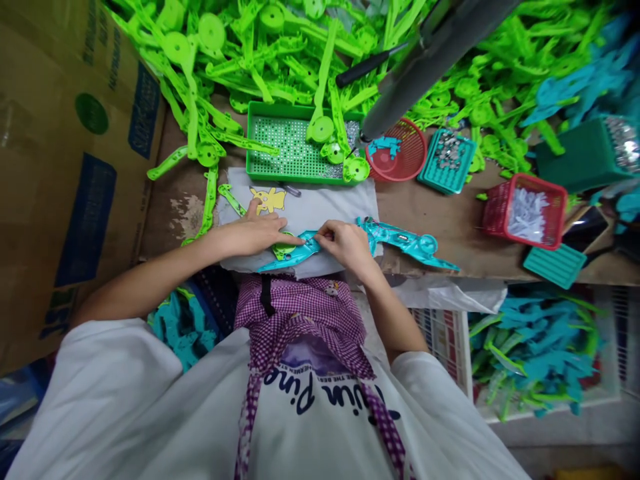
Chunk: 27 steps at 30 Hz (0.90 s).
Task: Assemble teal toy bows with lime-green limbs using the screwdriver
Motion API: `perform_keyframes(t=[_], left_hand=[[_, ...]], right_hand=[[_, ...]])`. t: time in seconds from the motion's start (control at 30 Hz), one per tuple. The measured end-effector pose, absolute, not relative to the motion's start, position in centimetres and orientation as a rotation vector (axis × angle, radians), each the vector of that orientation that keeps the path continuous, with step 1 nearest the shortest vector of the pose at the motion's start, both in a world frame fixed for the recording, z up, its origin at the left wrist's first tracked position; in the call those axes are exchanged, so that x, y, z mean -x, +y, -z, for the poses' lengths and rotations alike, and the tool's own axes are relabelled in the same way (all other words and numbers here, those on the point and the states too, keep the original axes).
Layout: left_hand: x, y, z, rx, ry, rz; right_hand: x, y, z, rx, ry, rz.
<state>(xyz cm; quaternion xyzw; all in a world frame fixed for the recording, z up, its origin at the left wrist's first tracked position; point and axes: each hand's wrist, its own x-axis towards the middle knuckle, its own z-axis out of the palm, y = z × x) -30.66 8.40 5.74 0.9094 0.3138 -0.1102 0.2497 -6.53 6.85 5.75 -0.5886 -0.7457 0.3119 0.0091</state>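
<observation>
A turquoise plastic part, long and moulded, lies on a grey cloth at the table's front edge. My left hand rests over its left end, fingers stretched out, one fingertip touching it. Beneath those fingers is a round lime-green piece. My right hand is closed in a pinch at the turquoise part's middle; what it pinches is too small to make out. Right of that hand lies another turquoise part with a thin red line along it.
Lime-green parts are heaped at the back. Before them stand a green perforated tray, a red round basket, a teal basket of metal pieces and a red basket. A dark pole slants overhead; a cardboard box stands left.
</observation>
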Motion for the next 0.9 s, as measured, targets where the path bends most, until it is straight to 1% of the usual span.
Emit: perform_keyframes(t=[0.1, 0.2, 0.33, 0.43, 0.6, 0.9], left_hand=[[30.7, 8.3, -5.9, -2.464, 0.867, 0.275], [30.8, 8.2, -5.8, -2.456, 0.88, 0.211], [30.9, 8.1, -5.2, -2.451, 0.882, 0.137], [30.9, 8.1, -4.7, -2.442, 0.885, 0.105], [30.8, 8.2, -4.7, -2.443, 0.895, 0.139], [30.9, 7.9, -4.8, -2.568, 0.885, 0.267]], right_hand=[[5.8, 6.7, -5.3, 1.905, -2.242, -0.898], [5.0, 6.5, -5.0, 1.947, -2.128, -0.893], [3.9, 6.6, -5.0, 1.839, -2.096, -0.909], [3.1, 6.6, -5.0, 1.782, -2.161, -0.755], [2.9, 6.4, -4.3, 1.867, -2.215, -0.596], [4.0, 6.9, -3.6, 2.001, -2.234, -0.602]])
